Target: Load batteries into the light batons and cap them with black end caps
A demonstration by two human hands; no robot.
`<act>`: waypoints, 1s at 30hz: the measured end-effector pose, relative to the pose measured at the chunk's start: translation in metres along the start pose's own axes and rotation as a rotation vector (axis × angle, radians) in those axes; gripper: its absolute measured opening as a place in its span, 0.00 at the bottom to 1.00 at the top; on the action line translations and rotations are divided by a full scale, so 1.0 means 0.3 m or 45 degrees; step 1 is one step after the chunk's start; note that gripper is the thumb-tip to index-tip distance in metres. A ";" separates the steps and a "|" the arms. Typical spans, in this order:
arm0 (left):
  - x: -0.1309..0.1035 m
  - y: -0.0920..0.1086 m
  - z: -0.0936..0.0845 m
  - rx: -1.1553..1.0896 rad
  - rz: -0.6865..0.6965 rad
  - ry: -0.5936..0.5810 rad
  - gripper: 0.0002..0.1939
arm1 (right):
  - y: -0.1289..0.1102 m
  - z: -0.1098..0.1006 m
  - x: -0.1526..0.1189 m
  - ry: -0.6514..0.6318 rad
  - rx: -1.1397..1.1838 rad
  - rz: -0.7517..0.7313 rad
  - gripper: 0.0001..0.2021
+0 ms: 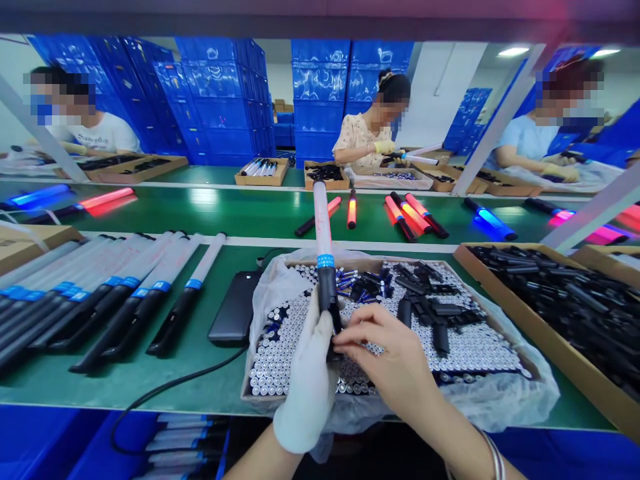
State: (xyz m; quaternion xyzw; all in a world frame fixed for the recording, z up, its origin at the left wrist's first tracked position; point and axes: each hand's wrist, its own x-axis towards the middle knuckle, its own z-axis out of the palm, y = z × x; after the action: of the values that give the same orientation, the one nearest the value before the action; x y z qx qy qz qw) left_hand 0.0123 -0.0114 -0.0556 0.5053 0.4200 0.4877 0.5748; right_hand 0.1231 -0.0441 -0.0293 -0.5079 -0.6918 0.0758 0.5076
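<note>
Over batteries, left hand clasps, curled right hand touches a light stick, tube slanting away.

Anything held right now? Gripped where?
The gloved left hand holds a light stick by its black handle. The bare right hand has its fingertips at the handle's lower part; whether they grip anything cannot be told.

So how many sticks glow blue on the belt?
2: one blue stick near the picture's left edge, another blue stick beyond the box of black parts. Others may be hidden.
</note>
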 end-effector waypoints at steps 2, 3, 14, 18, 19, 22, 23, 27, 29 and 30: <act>-0.007 0.017 0.002 -0.165 -0.025 -0.023 0.35 | 0.000 0.006 0.004 0.008 0.020 0.209 0.06; -0.009 0.026 -0.001 -0.230 -0.047 -0.022 0.37 | -0.001 0.001 0.008 -0.010 0.027 0.294 0.08; -0.031 0.106 -0.051 -0.024 -0.267 -0.297 0.44 | 0.234 -0.037 0.324 -0.818 -0.789 0.193 0.13; -0.041 0.095 -0.058 0.009 -0.326 -0.313 0.45 | 0.328 0.045 0.365 -0.933 -0.844 0.159 0.10; -0.042 0.092 -0.061 -0.008 -0.329 -0.325 0.46 | 0.331 0.048 0.367 -0.933 -0.849 0.139 0.10; -0.039 0.090 -0.069 -0.051 -0.330 -0.314 0.43 | 0.295 0.010 0.367 -0.861 -0.843 0.082 0.10; -0.037 0.091 -0.071 -0.069 -0.334 -0.295 0.41 | 0.270 -0.015 0.361 -0.823 -0.843 0.070 0.11; -0.026 0.096 -0.073 -0.167 -0.342 -0.278 0.38 | 0.126 -0.116 0.277 -0.564 -0.551 0.078 0.16; -0.022 0.095 -0.071 -0.245 -0.365 -0.284 0.38 | 0.052 -0.133 0.208 -0.434 -0.260 0.080 0.13; -0.021 0.093 -0.070 -0.289 -0.385 -0.279 0.40 | 0.023 -0.128 0.173 -0.384 -0.152 0.068 0.11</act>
State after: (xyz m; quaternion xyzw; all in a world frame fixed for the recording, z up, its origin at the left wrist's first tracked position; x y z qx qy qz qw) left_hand -0.0131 -0.0137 -0.0310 0.4185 0.3684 0.3823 0.7369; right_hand 0.1590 -0.0160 0.0170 -0.5383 -0.7496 0.1236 0.3647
